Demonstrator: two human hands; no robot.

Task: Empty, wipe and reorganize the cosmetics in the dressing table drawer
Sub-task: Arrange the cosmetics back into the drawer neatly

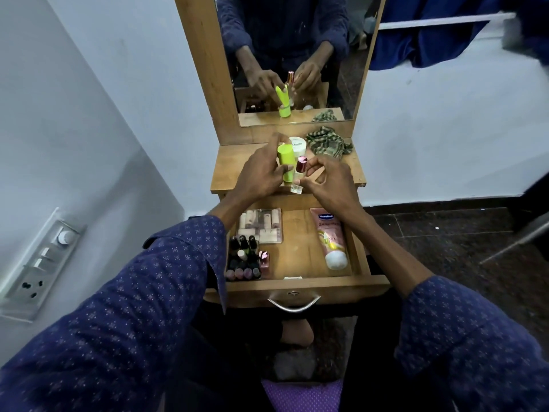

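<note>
a: where are the hands?
b: above the wooden tabletop [231, 171]. left hand [261, 173] grips the lime-green plastic tube [285, 163]; right hand [329, 181] pinches the small clear glass bottle with pink cap [298, 176].
a: any writing?
b: "vaseline" on the pink tube [331, 236] in the open wooden drawer [300, 288].

I face a pale blue-white wall [430, 129] that runs across the far side. A second pale wall [74, 114] closes in on my left and meets it in a corner. Low on the left wall sits a white switch panel [38, 263] with a round dial, rocker switches and a socket. Far right, dark blue fabric [421, 46] hangs over a white rail [445, 21]. On the right, the floor [445, 248] is dark speckled stone with a dark skirting strip along the far wall. Nearest me lies a purple dotted mat [303, 395]. Lighting is dim and even.
</note>
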